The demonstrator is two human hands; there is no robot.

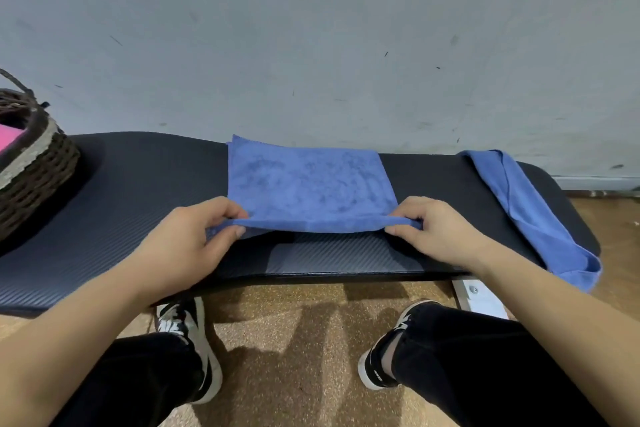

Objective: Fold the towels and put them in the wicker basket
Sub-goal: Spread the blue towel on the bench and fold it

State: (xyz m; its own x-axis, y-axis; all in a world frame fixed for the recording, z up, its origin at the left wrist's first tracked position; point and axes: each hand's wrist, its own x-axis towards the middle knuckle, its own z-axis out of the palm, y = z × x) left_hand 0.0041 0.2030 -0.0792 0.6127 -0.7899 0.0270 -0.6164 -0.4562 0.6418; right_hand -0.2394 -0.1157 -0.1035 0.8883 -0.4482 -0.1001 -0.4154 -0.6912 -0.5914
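A blue towel [308,180] lies spread on the black padded bench [138,184] in the middle of the view. My left hand [194,236] pinches its near left corner and my right hand [436,229] pinches its near right corner, lifting the near edge slightly off the bench. A second blue towel [533,215] lies crumpled across the bench's right end, hanging over the front edge. The dark wicker basket [38,170] stands at the bench's left end, with something pink [8,140] inside.
A grey wall rises right behind the bench. My knees and black-and-white shoes [188,333] are on the brown speckled floor below the bench's front edge. A white bench leg [478,298] shows at the right.
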